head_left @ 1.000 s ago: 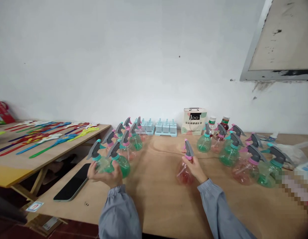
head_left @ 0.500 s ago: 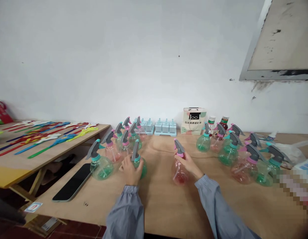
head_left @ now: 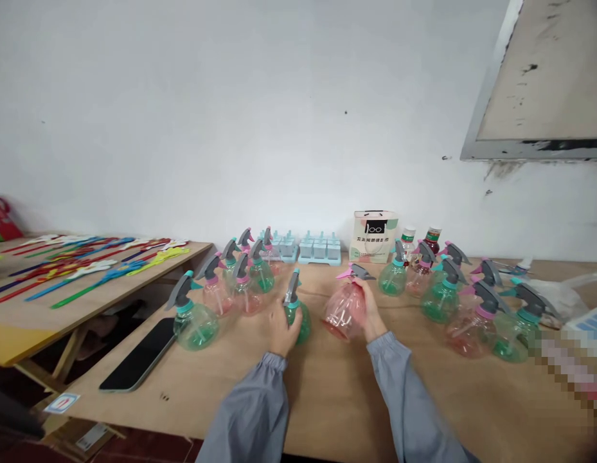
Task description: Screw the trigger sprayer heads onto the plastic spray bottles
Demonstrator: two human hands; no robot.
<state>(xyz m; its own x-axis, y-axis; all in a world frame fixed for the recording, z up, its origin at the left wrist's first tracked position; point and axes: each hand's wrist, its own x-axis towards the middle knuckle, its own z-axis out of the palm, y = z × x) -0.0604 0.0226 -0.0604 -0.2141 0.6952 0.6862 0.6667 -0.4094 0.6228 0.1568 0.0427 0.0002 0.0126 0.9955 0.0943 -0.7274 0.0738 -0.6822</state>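
My left hand [head_left: 279,331] is wrapped round a green spray bottle [head_left: 298,316] with a grey trigger head, near the middle of the wooden table [head_left: 327,392]. Just to its right, my right hand [head_left: 368,313] grips a pink spray bottle [head_left: 344,308], tilted so its nozzle points right. The two bottles are close together but apart. Both arms wear grey-blue sleeves.
A cluster of green and pink spray bottles [head_left: 231,286] stands at the left, another cluster [head_left: 462,299] at the right. A black phone [head_left: 137,354] lies near the table's left edge. Blue moulds [head_left: 305,247] and a small box [head_left: 374,236] stand by the wall. Coloured sticks [head_left: 81,267] cover a side table.
My left hand has carried the green bottle from the left cluster rightward to the middle. My right hand has moved the pink bottle leftward and tipped it sideways.
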